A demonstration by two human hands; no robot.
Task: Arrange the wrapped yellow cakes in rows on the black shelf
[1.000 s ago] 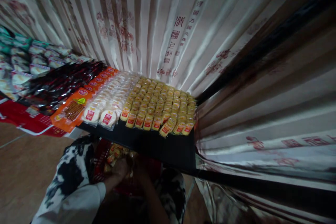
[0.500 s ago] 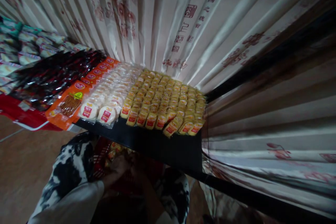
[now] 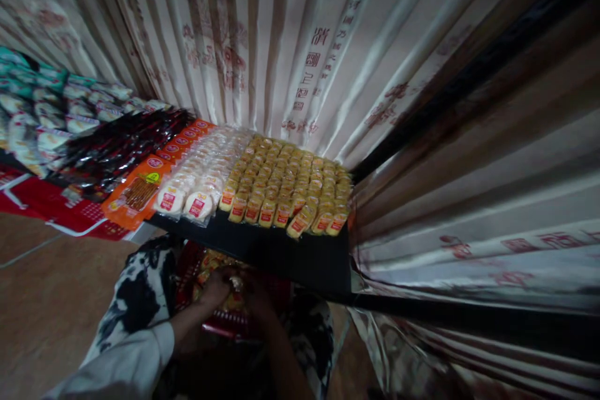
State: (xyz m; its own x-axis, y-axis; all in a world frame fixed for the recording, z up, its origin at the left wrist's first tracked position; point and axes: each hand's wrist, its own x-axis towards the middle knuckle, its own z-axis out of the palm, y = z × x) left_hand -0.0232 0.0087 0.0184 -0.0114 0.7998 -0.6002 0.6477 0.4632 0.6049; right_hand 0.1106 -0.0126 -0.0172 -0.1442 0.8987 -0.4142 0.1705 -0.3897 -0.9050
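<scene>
Between my knees stands a red plastic basket (image 3: pixel 228 325) with several small wrapped snacks (image 3: pixel 213 260) in it. Both hands are low over it, partly in shadow below the black table edge. My left hand (image 3: pixel 216 286) has its fingers curled in against a small pale, shiny packet (image 3: pixel 235 283). From the other side my right hand (image 3: pixel 255 295) closes on the same packet; its fingers are dark and hard to make out. On the black table (image 3: pixel 281 254) above, rows of yellow-wrapped snack packs (image 3: pixel 281 178) stand close together, one at the front leaning askew.
Left of the yellow packs lie white round crackers in clear wrap (image 3: pixel 199 203), orange snack bags (image 3: pixel 138 194), dark shiny packets (image 3: pixel 126 144) and green-and-white packs (image 3: pixel 56 97). A red bag with white handles (image 3: pixel 89 215) hangs at the left edge. Pleated curtains (image 3: pixel 281 44) close off the back and right.
The view has turned a little, so the table goods sit slightly differently. More of the basket and its snacks shows. A pale packet is now visible between my hands.
</scene>
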